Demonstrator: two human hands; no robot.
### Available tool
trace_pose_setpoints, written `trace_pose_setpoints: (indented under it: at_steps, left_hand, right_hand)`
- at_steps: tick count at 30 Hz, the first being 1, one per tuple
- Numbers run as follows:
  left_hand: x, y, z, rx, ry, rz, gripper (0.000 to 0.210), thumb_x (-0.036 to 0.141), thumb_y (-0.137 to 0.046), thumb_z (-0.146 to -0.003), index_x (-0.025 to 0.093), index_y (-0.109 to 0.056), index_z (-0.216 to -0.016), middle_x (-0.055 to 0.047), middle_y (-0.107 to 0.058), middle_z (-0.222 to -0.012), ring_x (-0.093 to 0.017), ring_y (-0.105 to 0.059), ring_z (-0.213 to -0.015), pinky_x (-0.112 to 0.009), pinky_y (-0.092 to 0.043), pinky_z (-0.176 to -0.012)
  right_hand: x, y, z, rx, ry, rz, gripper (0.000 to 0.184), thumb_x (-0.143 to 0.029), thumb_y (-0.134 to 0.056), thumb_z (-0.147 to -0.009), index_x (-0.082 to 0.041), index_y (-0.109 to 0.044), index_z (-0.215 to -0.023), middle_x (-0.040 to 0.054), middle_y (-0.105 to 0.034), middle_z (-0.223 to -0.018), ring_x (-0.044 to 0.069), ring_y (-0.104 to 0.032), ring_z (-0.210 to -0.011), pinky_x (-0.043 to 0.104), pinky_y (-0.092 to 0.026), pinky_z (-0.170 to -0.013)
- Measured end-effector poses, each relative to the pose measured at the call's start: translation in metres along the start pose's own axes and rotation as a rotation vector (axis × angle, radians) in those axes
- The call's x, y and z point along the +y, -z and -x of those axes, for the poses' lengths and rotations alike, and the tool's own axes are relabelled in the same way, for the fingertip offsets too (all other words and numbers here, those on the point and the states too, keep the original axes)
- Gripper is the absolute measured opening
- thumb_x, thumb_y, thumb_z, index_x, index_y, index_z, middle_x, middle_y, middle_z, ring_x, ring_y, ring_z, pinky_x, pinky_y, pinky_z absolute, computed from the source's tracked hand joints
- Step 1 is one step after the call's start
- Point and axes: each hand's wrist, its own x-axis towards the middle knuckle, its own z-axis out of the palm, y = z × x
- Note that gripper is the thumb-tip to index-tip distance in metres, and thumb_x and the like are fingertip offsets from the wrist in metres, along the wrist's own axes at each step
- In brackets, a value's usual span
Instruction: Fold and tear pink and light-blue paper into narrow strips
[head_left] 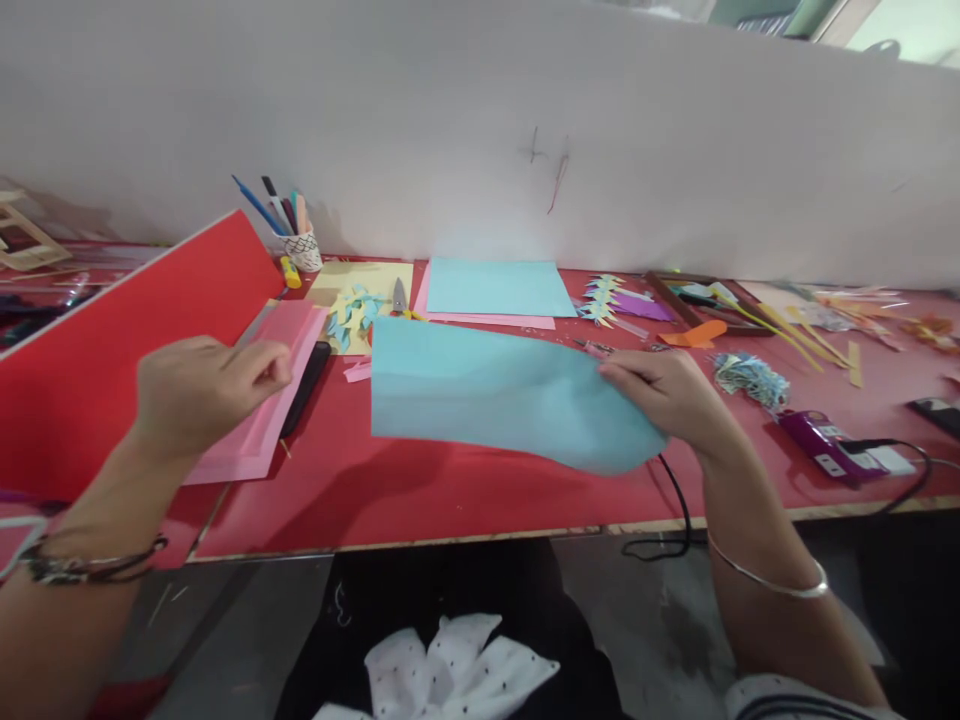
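A light blue sheet of paper (pixel 480 385) is held up over the red table, bent along its length and curling at its lower right corner. My right hand (pixel 664 395) pinches its right end between thumb and fingers. The sheet's left end hangs free, apart from my left hand (pixel 206 390). That hand is closed in a fist, with nothing seen sticking out of it. It is raised in front of pink sheets (pixel 259 450) and a large red board (pixel 142 370). Scissors (pixel 400 295) show behind the sheet's upper left corner.
More blue paper (pixel 499 285) lies on pink paper by the wall. Curled paper cuttings (pixel 356 315), a pen cup (pixel 301 248), a fringed paper strip (pixel 602 300), a wooden frame (pixel 712 300), a yarn-like bundle (pixel 750 378) and a purple power strip (pixel 825 445) with cables stand around.
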Motion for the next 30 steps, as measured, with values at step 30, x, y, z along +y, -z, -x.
trace_pose_setpoints:
  at_steps: [30]
  left_hand:
    - [0.105,-0.02,0.012,-0.82,-0.168,0.665,0.013,0.028,-0.049,-0.082,0.018,-0.057,-0.086,-0.002,-0.062,-0.081,-0.018,-0.059,-0.078,-0.029,-0.04,-0.067]
  right_hand:
    - [-0.034,-0.092,0.02,-0.504,-0.104,0.023,0.02,-0.019,-0.053,-0.078,-0.018,-0.052,-0.097,0.0052,-0.061,-0.097,0.018,-0.055,-0.087,0.033,-0.031,-0.079]
